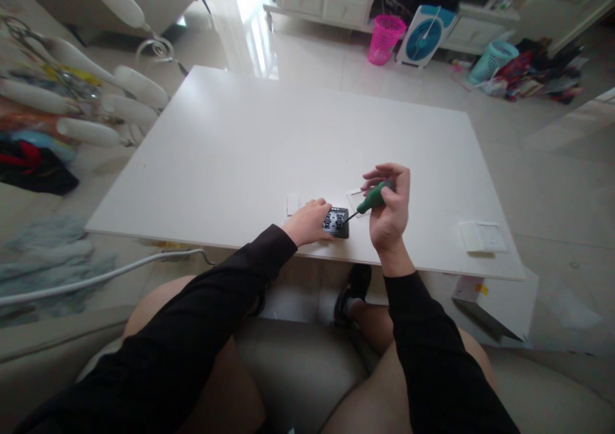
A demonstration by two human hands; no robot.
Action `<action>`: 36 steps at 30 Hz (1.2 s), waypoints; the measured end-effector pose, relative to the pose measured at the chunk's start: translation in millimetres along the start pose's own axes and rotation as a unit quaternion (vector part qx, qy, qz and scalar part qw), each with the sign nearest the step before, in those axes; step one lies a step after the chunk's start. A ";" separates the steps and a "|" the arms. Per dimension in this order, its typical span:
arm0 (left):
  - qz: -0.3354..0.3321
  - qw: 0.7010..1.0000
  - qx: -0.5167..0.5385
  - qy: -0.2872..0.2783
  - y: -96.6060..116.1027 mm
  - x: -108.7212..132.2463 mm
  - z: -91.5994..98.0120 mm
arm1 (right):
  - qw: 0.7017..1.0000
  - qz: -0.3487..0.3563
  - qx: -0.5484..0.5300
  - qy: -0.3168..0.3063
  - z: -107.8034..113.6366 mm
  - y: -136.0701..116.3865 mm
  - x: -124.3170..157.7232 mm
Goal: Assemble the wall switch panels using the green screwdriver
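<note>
Near the front edge of the white table (pixel 269 146), my left hand (pixel 311 221) grips a small black square switch module (pixel 340 224) by its left side. The fingers lie over its far edge, and the thumb is on the near side. My right hand (pixel 390 210) is closed round the green handle of a screwdriver (pixel 371 198). Its thin shaft slants down to the left, and the tip meets or nearly meets the module's face. A white square frame (pixel 354 201) lies flat behind the screwdriver. Just beyond my left hand is a small white piece (pixel 292 205).
White switch parts (pixel 483 237) lie at the table's right front corner. An open white box (pixel 500 303) stands below that corner. A white lamp with several arms (pixel 115 95) rises at the left. On the floor beyond are a pink basket (pixel 385 40) and a blue fan (pixel 425 37).
</note>
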State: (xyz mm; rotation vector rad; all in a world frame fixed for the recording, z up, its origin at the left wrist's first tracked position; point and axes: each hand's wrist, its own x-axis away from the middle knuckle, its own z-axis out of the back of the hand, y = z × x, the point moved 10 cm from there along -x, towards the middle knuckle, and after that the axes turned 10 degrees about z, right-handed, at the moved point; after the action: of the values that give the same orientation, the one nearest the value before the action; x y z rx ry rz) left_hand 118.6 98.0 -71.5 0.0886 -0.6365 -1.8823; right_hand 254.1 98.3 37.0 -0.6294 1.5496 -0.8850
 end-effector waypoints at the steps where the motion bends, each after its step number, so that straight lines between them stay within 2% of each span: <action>1: -0.001 1.000 -0.001 0.002 0.1 -0.2 -0.2 | 1.000 -0.001 -0.004 -0.014 -2.4 0.6 0.4; 6: -0.007 1.000 -0.006 0.006 -0.2 -0.9 -1.6 | 0.999 -0.002 0.018 -0.027 -4.0 0.3 0.7; 11: -0.006 1.000 0.004 0.008 -2.0 -0.7 -2.2 | 0.995 -0.009 0.091 -0.035 -2.6 -1.3 0.0; 17: 0.003 1.000 0.000 0.006 -2.7 -0.8 -1.5 | 0.986 0.019 0.165 0.027 7.4 -16.0 0.0; 22: 0.001 1.000 0.000 -0.001 -0.9 0.1 -0.9 | 0.996 0.005 0.077 0.040 6.6 -8.2 -1.7; 30: -0.002 1.000 0.000 0.002 -0.1 0.9 -0.8 | 0.999 -0.033 -0.011 -0.026 -5.6 7.0 0.8; 36: -0.001 1.000 0.003 0.003 1.0 0.7 -0.4 | 0.998 -0.027 0.019 -0.054 -8.1 -3.5 -1.6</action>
State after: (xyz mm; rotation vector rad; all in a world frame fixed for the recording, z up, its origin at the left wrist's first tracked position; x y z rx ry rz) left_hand 119.3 96.9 -71.2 0.0995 -0.6385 -1.8823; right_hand 246.2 99.2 41.0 -0.6824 1.4222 -0.9049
